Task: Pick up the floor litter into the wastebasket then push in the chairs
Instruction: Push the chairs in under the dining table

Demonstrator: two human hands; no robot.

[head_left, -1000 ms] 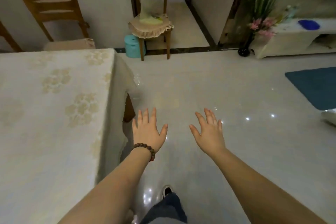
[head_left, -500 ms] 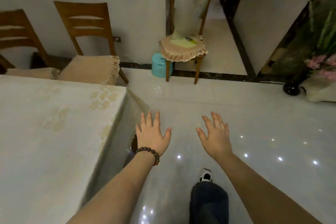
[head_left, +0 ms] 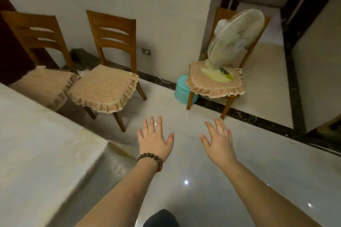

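At the far left we see a pale, cloth-covered surface (head_left: 36,153), its corner dropping toward the glossy light-tiled floor (head_left: 203,199). Behind it, against the white wall, stand two brown wooden chairs side by side: the leftmost chair (head_left: 35,42) with its frilled beige seat cushion partly hidden by the surface's edge, and just beside it the second wooden slat-backed chair (head_left: 110,61), whose ruffled cushion touches its neighbour's. Both sit apart from the surface, not tucked under it.

Moving right, our left hand (head_left: 155,140), with a dark beaded bracelet (head_left: 150,160) on the wrist, reaches forward above the floor, fingers spread and straight, grasping nothing. Our right hand (head_left: 219,143) is stretched out near it, likewise released, fingers relaxed and empty.

Further right, a small turquoise round plastic wastebasket (head_left: 181,89) rests on the floor by the wall, touching the front leg of a third wooden chair (head_left: 215,81). A pale cream electric fan (head_left: 232,42) stands on that chair's frilled cushion, tilted back. We cannot make out any litter on the floor.
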